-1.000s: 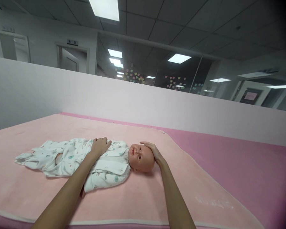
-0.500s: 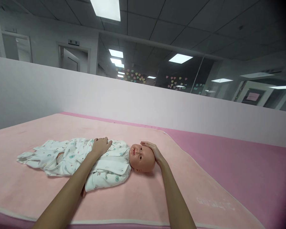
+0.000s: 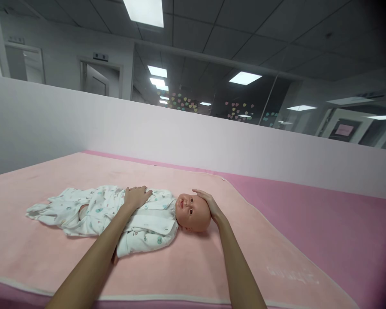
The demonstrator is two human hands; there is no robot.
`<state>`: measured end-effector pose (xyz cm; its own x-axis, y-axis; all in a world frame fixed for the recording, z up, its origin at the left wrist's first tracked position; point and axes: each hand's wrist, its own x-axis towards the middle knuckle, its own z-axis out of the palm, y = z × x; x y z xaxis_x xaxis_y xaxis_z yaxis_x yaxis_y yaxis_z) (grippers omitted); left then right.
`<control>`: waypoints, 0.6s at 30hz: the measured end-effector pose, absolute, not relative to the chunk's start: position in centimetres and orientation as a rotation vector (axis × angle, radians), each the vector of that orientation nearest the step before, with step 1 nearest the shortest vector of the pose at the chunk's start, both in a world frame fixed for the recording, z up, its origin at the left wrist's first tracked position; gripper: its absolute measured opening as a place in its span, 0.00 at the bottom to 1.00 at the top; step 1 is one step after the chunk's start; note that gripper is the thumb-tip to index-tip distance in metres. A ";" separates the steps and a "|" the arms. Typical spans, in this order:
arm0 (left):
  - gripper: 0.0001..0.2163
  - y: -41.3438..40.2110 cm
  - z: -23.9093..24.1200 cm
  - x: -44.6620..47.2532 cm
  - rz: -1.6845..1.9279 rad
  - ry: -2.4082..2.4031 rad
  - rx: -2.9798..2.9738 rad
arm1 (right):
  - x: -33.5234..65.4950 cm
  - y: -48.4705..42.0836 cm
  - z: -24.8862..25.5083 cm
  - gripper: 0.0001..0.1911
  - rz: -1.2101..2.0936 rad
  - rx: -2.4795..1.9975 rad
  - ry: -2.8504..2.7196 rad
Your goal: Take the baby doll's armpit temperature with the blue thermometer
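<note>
As a doll (image 3: 152, 227) lay on the mat (image 3: 193, 274) inside its near edge, the left hand (image 3: 137, 198) rested flat across the belly, the right hand (image 3: 209, 205) loosely cupped the crown, seemingly steadying; any move likely needed head support.

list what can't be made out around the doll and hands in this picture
In the head camera view:
Left palm: hidden by the back of the left hand, which lies on the doll's clothes.
Crown of the doll's head: covered by the right hand.
Doll's near hand: partly hidden by the left forearm.
Upper arms: cut off by the bottom edge.
Pale lettering on the blanket: too blurred to read.
</note>
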<state>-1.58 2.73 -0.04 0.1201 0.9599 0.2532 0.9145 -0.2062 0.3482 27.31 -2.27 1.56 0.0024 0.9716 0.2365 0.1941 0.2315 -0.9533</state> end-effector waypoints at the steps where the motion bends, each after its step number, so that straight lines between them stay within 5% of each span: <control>1: 0.21 2.7 0.0 -1.6 0.677 1.910 2.247 | 27.3 -2.3 1.6 0.19 0.918 -1.185 -1.427; 8: 0.20 0.7 1.2 -1.0 1.094 1.369 2.357 | 27.2 -1.8 1.7 0.19 0.812 -1.226 -1.336; 18: 0.15 0.2 1.1 0.2 0.974 0.868 2.244 | 27.9 -1.4 1.0 0.17 0.341 -1.395 -1.132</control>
